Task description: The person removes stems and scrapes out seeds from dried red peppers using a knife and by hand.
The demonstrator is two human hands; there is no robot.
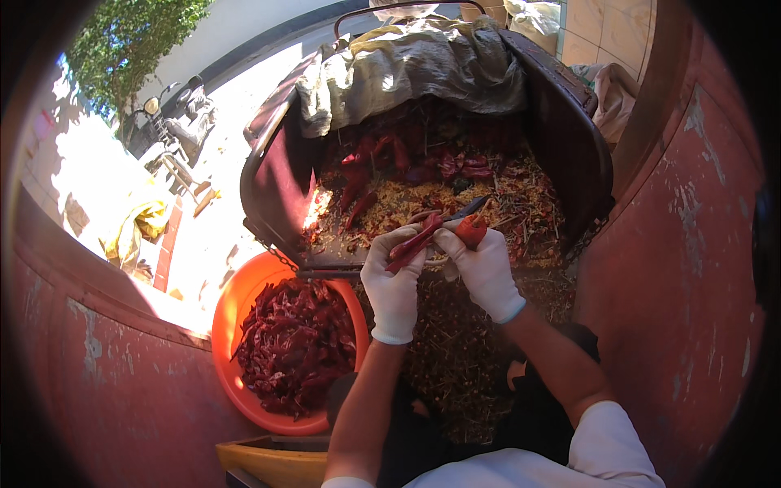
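Note:
In a white glove, my left hand [393, 274] grips a long dried red chili pepper [412, 247]. My right hand [485, 271], gloved too, is closed on an orange-red pepper piece [471, 232] with its stem up. Between the hands, what looks like scissors [468, 208] shows a dark blade pointing up and right; their handle is partly hidden, and I cannot tell which hand bears them. Both hands are over the near edge of a dark red metal cart bed [531, 134], which holds whole peppers [372, 152], yellow seeds [403, 198] and stem bits.
An orange basin [223, 341] full of dried red peppers [296, 348] stands at my left. Woven sacking [415, 67] drapes over the cart's far part. Chains [589, 241] hang at its sides. Peeling red door panels [683, 256] flank me. A wooden stool [274, 454] is near my left arm.

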